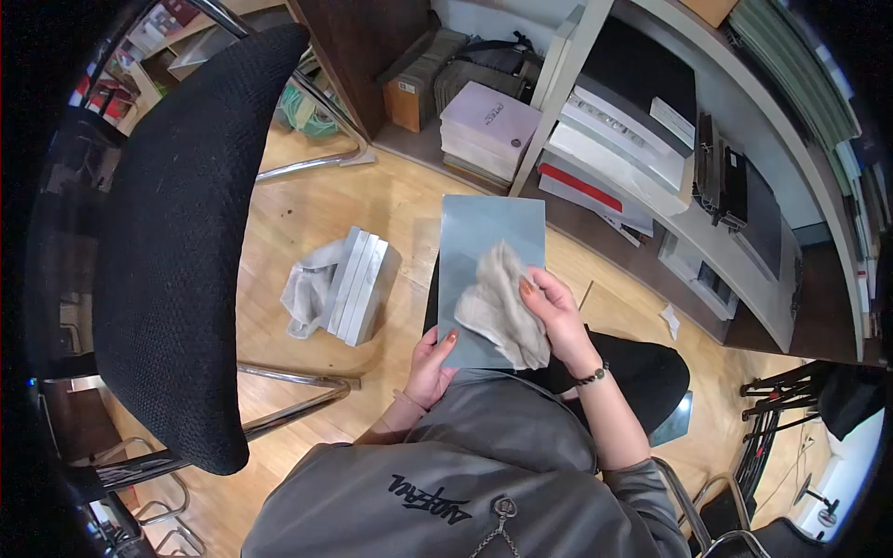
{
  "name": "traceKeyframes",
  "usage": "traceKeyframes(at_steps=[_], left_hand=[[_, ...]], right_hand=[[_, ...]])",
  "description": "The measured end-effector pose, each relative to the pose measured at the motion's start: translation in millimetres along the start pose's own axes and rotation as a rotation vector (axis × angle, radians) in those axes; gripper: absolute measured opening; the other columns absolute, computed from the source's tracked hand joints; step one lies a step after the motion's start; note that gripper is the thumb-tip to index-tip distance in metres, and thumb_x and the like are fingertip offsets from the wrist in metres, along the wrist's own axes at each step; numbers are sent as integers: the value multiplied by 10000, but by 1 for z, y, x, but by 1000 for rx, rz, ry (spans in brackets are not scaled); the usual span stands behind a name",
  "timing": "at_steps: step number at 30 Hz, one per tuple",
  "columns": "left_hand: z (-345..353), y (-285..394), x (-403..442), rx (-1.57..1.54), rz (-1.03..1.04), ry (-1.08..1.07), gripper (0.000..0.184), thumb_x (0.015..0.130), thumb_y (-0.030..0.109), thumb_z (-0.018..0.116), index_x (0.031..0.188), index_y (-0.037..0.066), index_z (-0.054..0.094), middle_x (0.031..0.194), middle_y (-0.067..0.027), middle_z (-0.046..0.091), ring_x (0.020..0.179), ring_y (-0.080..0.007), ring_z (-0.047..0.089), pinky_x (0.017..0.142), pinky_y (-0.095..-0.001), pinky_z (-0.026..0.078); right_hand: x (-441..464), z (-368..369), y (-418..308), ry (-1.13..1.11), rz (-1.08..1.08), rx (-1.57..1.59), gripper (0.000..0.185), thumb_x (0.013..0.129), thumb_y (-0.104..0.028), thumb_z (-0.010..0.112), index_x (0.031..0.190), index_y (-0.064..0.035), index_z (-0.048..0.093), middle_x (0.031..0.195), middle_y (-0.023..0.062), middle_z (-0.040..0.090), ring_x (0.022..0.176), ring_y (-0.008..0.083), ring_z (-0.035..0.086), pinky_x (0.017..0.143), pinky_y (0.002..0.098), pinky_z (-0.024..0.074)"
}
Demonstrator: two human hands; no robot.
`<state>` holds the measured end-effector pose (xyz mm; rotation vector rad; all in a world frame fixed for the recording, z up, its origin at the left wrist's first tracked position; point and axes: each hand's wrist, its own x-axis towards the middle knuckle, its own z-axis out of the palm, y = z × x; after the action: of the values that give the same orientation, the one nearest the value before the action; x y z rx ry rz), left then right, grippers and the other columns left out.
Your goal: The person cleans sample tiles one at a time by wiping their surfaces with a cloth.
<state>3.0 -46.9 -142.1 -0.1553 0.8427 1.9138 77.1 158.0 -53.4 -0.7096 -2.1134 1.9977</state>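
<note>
A flat grey-blue rectangular panel (493,219) lies over my lap, its far end toward the shelves; I cannot tell whether it is a book, a folder or a box. My left hand (431,370) grips its near left edge, thumb on top and the other fingers mostly hidden underneath. Bunched in my right hand (558,312) is a crumpled greyish cloth (502,307), resting on the panel's surface. On the floor to the left stands a stack of several slim grey-white slabs (358,286), with a second pale cloth (312,288) against its left side.
A black mesh chair (181,242) with chrome legs takes up the left. Low shelves (619,209) curve along the far and right sides, holding a lilac-topped pile (488,126), papers and binders. A white scrap (671,320) lies on the wooden floor.
</note>
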Motion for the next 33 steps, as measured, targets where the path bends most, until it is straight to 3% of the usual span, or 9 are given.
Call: traceKeyframes(at_steps=[3, 6, 10, 11, 14, 18, 22, 26, 33], left_hand=[[-4, 0, -1, 15, 13, -4, 293, 942, 90, 533, 1225, 31, 488, 1155, -85, 581, 1053, -187, 584, 903, -374, 500], [0, 3, -3, 16, 1, 30, 306, 941, 90, 534, 1237, 34, 482, 1161, -84, 578, 1054, -188, 584, 902, -370, 500], [-9, -4, -1, -4, 9, -13, 327, 940, 90, 536, 1257, 40, 472, 1171, -79, 573, 1060, -183, 581, 895, -360, 502], [-12, -4, -1, -6, 19, -41, 335, 939, 90, 537, 1264, 43, 469, 1175, -76, 572, 1062, -180, 579, 892, -357, 503], [-12, -3, -4, -5, 22, -25, 316, 951, 104, 516, 1256, 37, 469, 1178, -81, 568, 1066, -182, 575, 909, -360, 491], [-8, 0, 2, 37, 0, -33, 314, 954, 112, 514, 1255, 32, 476, 1184, -79, 569, 1074, -182, 571, 915, -360, 485], [-5, 1, 0, 53, -19, -13, 315, 950, 114, 525, 1252, 30, 489, 1181, -69, 574, 1076, -180, 571, 908, -356, 487], [-4, 0, -3, 79, 11, 17, 316, 946, 107, 531, 1250, 30, 493, 1180, -63, 576, 1074, -177, 571, 902, -356, 488], [-18, -6, -4, 19, -27, -10, 326, 939, 88, 537, 1257, 33, 495, 1190, -61, 575, 1077, -165, 569, 899, -355, 490]], right_hand=[[15, 2, 10, 160, -192, -221, 313, 847, -80, 594, 1153, -14, 596, 1217, 164, 560, 1182, 332, 500, 1014, 382, 383], [13, 17, 2, 472, -435, -810, 433, 847, -136, 610, 1256, -24, 524, 1347, 162, 464, 1260, 330, 428, 1051, 386, 340], [0, 45, -8, 189, -502, -1040, 506, 841, -135, 606, 1320, -45, 472, 1395, 155, 432, 1298, 329, 399, 1063, 415, 333], [-6, 47, -5, 185, -504, -1039, 506, 841, -135, 606, 1320, -45, 472, 1395, 155, 432, 1298, 329, 399, 1063, 415, 333], [-20, 47, 13, -205, -648, -891, 566, 831, -157, 612, 1355, -38, 433, 1427, 126, 407, 1316, 300, 387, 1070, 439, 333], [17, 22, 18, -348, -716, -966, 576, 826, -177, 617, 1365, -84, 438, 1433, 110, 403, 1317, 270, 395, 1062, 450, 348], [85, 16, 1, -61, -662, -1001, 522, 821, -130, 596, 1331, -186, 501, 1420, 86, 426, 1305, 295, 402, 1064, 453, 341], [117, 28, -3, 219, -578, -962, 519, 815, -130, 597, 1324, -182, 508, 1410, 64, 440, 1302, 316, 398, 1074, 453, 322], [37, 46, 8, -269, -712, -876, 512, 775, -89, 609, 1276, -172, 548, 1385, 47, 472, 1298, 294, 413, 1067, 434, 341]])
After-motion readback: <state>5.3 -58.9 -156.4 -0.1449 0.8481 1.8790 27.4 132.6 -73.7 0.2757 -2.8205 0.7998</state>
